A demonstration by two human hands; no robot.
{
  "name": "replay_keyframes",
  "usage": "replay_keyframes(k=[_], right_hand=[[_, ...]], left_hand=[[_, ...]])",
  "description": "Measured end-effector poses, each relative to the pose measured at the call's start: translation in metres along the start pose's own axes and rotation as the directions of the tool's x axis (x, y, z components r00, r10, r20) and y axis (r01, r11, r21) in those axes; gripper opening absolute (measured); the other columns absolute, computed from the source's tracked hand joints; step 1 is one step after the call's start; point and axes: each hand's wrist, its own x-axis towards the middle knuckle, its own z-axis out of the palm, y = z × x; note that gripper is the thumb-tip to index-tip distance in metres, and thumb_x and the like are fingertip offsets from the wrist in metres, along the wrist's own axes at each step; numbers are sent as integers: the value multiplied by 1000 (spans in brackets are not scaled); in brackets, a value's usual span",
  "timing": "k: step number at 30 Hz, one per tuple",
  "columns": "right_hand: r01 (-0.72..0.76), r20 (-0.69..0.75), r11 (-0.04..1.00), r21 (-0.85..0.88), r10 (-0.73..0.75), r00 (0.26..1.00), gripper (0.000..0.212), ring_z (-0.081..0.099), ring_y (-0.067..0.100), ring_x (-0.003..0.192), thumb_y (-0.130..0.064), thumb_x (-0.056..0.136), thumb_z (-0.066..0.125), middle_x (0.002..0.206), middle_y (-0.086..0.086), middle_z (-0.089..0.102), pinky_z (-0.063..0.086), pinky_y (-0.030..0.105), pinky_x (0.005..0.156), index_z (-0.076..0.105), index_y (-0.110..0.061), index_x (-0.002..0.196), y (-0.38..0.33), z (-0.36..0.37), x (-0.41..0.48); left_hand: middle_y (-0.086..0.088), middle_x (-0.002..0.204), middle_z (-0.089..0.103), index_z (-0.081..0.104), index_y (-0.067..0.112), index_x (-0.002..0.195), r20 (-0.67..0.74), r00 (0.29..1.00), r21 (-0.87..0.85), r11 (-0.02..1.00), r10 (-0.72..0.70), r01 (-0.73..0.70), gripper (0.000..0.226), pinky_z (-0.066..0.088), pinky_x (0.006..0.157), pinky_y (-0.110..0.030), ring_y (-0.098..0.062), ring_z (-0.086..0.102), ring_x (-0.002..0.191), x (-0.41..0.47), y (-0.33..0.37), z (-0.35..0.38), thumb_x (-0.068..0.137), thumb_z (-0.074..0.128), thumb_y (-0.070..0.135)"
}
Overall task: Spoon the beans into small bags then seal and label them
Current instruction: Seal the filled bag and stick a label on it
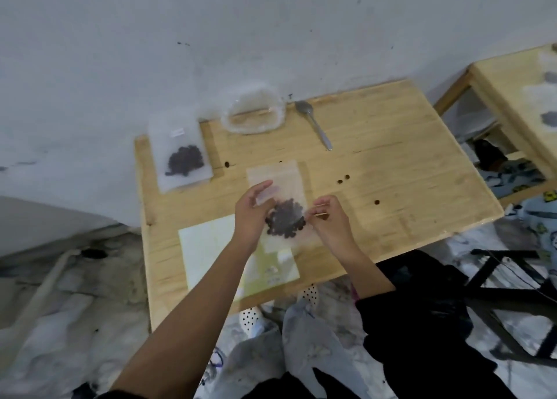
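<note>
A small clear bag holding dark beans lies on the wooden table in front of me. My left hand pinches a small pale label strip over the bag's upper part. At the bag's right edge, my right hand has its fingers curled, pinching something thin. Another filled bag with a white label lies at the far left. A metal spoon rests at the back. The large clear bean bag beside it looks nearly empty.
A pale green sheet with stickers lies at the table's near edge under my left arm. Several loose beans dot the tabletop. A second wooden table stands at the right. Cloth and a black frame lie on the floor.
</note>
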Motion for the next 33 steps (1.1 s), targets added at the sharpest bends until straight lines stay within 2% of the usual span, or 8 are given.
replay_keyframes(k=[4,7,11,13,16,23,27,33], right_hand=[[-48,222,982,-180,89,971,12,61,15,81,-10,83,67,90,1,61,51,24,67,56,-14,88,7,22,-10],[-2,425,966,-259,116,897,21,63,11,63,-16,77,75,84,5,64,47,16,48,62,-7,91,11,33,-23],[172,545,893,-415,92,833,26,60,12,63,-17,67,83,73,-1,62,50,22,55,67,-7,85,18,42,-30],[248,549,833,-495,79,832,20,59,11,66,-17,67,83,69,-4,62,47,22,59,69,-11,80,20,46,-29],[276,548,803,-529,74,833,11,57,6,61,-12,70,80,64,-8,60,44,18,57,70,-12,74,21,48,-27],[52,433,922,-384,131,892,11,62,11,66,-14,84,68,82,4,64,46,21,52,58,-9,84,-16,34,-9],[89,227,983,-159,-51,973,8,58,15,60,-11,85,64,74,7,64,46,24,55,58,-9,80,-56,21,8],[349,210,935,-68,-328,921,14,63,15,68,-20,89,62,79,7,66,52,27,64,60,-8,83,-127,31,2]], left_hand=[[2,124,56,62,26,111,-234,972,-105,995,-27,3,38,48,97,-46,-23,52,120,0,-12,-41,84,61,-3],[2,125,52,58,28,115,-316,949,-148,989,-20,-28,43,49,96,-46,-23,51,121,-4,-14,-58,85,60,-2],[-1,129,52,57,27,118,-374,927,-162,984,14,-80,45,51,94,-35,-14,52,117,-7,-13,-68,84,60,-3],[1,129,52,56,22,123,-389,921,-161,982,31,-101,46,52,88,-23,-6,52,110,-8,-11,-70,85,59,-3],[1,128,53,56,23,124,-382,923,-165,979,48,-119,49,51,91,-29,-7,53,110,-6,-9,-73,84,60,-4],[7,117,56,55,24,125,-254,967,-256,961,32,-99,55,55,80,-31,-15,60,103,-1,10,-82,82,56,-11],[4,121,59,59,30,116,-208,974,-215,967,88,-133,56,52,91,-40,-22,58,113,3,33,-86,79,57,-13],[3,126,59,50,25,126,-55,977,-151,966,206,-212,64,49,65,-24,-17,67,102,-8,78,-80,80,49,-19]])
